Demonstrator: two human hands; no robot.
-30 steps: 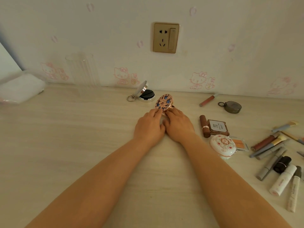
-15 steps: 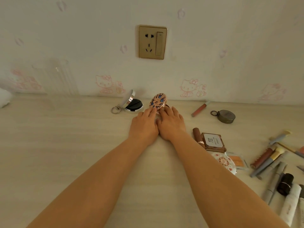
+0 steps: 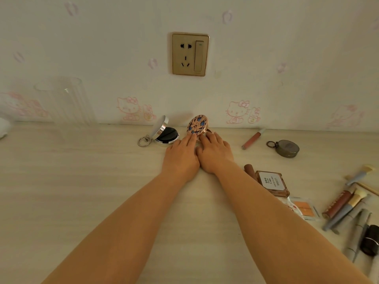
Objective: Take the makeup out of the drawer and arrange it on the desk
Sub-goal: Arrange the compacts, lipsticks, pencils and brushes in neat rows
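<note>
So we've got both arms stretched out across the desk (image 3: 82, 191) toward 12 o'clock, hands side by side and touching each other near the wall. Our left hand (image 3: 181, 158) has its fingers pretty much straight, fingertips resting on the lower edge of the patterned compact (image 3: 197, 125), whose lid stands tilted up with the pink-and-blue face toward us. Our right hand (image 3: 215, 153) lies flat-ish too, fingers loosely extended at the compact's base; whether they actually hold it we can't tell, the base is mostly hidden.

Just at 9 o'clock from the compact sits a silver cushion (image 3: 164, 133), lid open, dark pad showing, key ring lying on the desk beside it. Over at 3 o'clock there's a lip gloss (image 3: 253, 138) lying slanted, then a round grey case (image 3: 287, 148) with a ring.

Closer to us at about 4 o'clock, beside our right forearm, a brown lipstick (image 3: 250, 171) touches a square palette (image 3: 271, 183), with an orange blush (image 3: 305, 208) below. A pile of brushes (image 3: 348, 208) and tubes sprawls at the right edge. A clear ribbed glass (image 3: 65, 101) stands at 10 o'clock, and a socket (image 3: 190, 54) is on the wall.
</note>
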